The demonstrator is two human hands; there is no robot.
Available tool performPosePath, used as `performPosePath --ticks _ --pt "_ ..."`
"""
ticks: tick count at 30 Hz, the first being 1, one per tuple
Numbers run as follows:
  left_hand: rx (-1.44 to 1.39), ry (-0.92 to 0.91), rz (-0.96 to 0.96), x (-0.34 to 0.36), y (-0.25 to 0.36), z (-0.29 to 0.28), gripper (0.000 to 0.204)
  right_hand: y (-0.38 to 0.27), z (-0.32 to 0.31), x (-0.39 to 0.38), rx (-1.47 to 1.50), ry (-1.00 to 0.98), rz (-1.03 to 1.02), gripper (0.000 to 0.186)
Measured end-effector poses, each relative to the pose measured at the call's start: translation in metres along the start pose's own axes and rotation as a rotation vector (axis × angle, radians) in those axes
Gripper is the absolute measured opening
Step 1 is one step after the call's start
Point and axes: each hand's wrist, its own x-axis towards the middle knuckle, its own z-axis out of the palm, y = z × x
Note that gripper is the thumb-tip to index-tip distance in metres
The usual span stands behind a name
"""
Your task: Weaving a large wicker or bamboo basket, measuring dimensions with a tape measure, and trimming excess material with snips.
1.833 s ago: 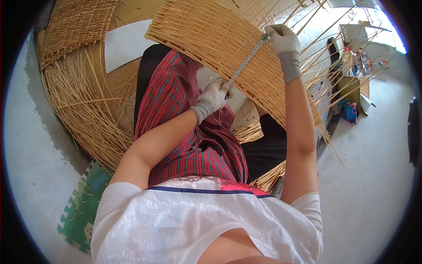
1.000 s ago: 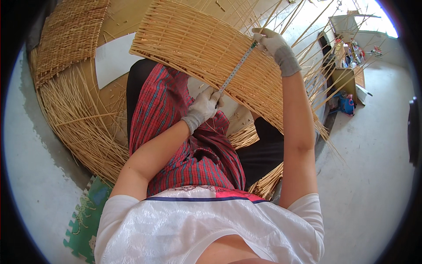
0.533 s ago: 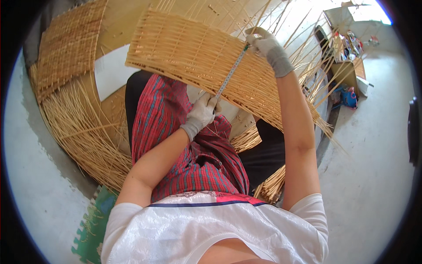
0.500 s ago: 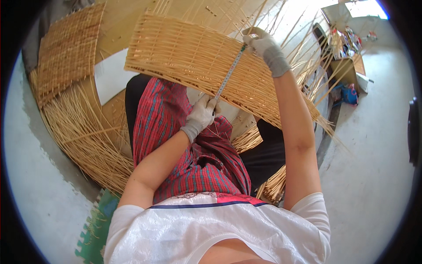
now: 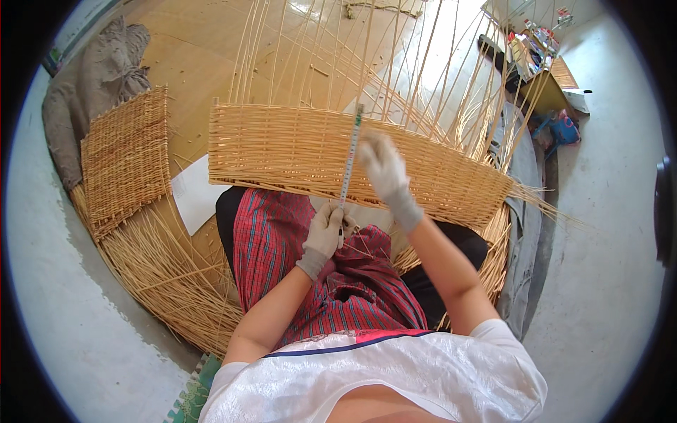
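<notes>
A half-woven wicker panel [image 5: 282, 151] stands across my lap, its bare upright canes [image 5: 395, 63] fanning away from me. A measuring tape [image 5: 350, 158] runs straight up the woven band. My left hand [image 5: 326, 233], in a grey glove, pinches the tape's lower end at the panel's bottom edge. My right hand [image 5: 384, 169], also gloved, holds the tape against the weave near the top edge. My legs under a red checked cloth [image 5: 317, 282] lie below the panel.
A smaller woven square [image 5: 127, 158] leans at the left over a large bundle of loose canes [image 5: 169, 282]. A white sheet [image 5: 194, 197] lies on the wooden floor. Grey fabric [image 5: 518, 204] and cluttered shelves [image 5: 543, 56] are at the right.
The panel has swung round to lie level in front of me. The tape went from slanted to nearly vertical, and my right hand came down from the top right to the panel's middle.
</notes>
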Motion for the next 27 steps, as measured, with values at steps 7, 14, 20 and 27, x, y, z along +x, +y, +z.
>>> performPosePath --ticks 7,14,20,27 --pt "0.367 -0.195 0.017 0.015 0.041 -0.009 0.038 0.03 0.012 -0.069 0.585 -0.303 0.356 0.034" --pt "0.126 -0.073 0.415 0.034 0.144 -0.04 0.032 -0.011 -0.029 -0.043 -0.094 -0.824 0.457 0.035" --pt "0.035 0.297 0.387 0.077 0.198 -0.111 0.015 -0.001 -0.034 -0.009 0.103 -0.95 0.267 0.033" --pt "0.396 0.641 0.421 0.154 0.255 -0.201 0.022 -0.023 -0.031 0.065 -0.161 -0.707 0.162 0.026"
